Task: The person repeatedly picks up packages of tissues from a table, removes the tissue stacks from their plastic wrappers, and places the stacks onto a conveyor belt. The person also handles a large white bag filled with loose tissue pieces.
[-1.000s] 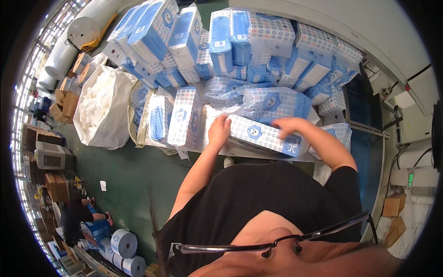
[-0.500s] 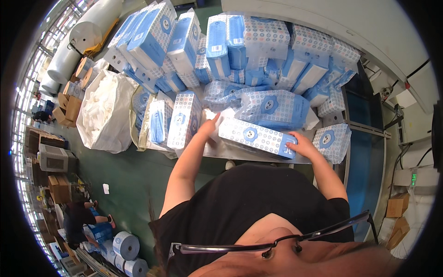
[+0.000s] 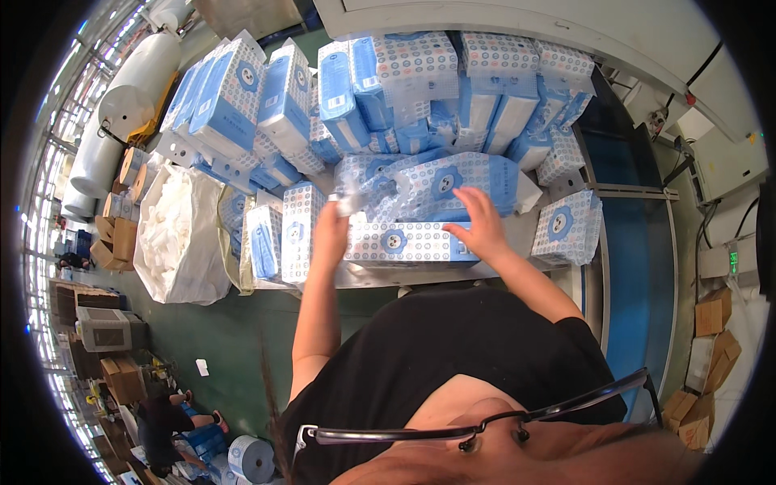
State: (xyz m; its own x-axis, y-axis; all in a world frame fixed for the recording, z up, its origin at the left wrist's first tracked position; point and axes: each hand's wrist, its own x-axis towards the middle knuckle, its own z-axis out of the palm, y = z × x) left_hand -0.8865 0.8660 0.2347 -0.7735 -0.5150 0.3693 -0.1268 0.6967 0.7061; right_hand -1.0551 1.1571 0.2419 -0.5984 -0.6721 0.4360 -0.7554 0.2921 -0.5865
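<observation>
A long white pack with blue print [image 3: 408, 241] lies along the table's front edge. My right hand [image 3: 485, 230] is over its right end, fingers spread, the thumb at the pack's upper edge. At the pack's left end, my left hand [image 3: 330, 234] is closed on something whitish and blurred [image 3: 347, 200], too smeared to name. Just behind lies a pack in loose, crumpled blue-printed plastic film [image 3: 453, 186]. An upright pack [image 3: 299, 230] stands left of my left hand.
Several more printed packs [image 3: 343, 97] stand stacked along the back. A big white sack [image 3: 182, 234] full of white scraps stands at the left. One pack [image 3: 566, 228] sits at the right corner, beside a blue conveyor [image 3: 638, 267]. Another person [image 3: 166, 428] bends down at lower left.
The long pack has shifted left relative to its neighbours and now lies straighter. My right hand has left its end and opened above it. My left hand has lifted with something whitish.
</observation>
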